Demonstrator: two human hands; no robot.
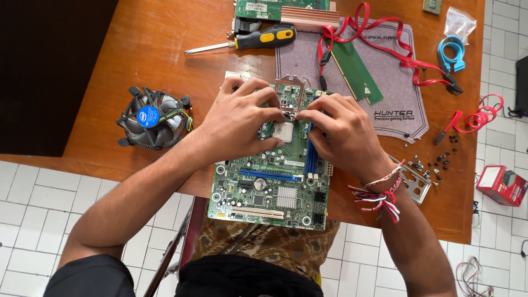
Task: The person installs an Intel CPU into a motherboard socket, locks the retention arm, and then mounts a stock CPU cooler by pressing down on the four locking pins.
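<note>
The person is steadying the green motherboard [275, 181] at the bench's [165, 49] near edge, both hands' fingers – left hand [242, 118], right hand [341, 132] – curled around the seated processor [283, 132] – light, even pressure is looking wisest

Both hands cover the upper part of the motherboard [275, 187], hiding much of the processor socket [284, 131]. At the top edge, a second circuit board [264, 8] is cut off. The small screws [434, 162] at right are too tiny to tell apart.
</note>
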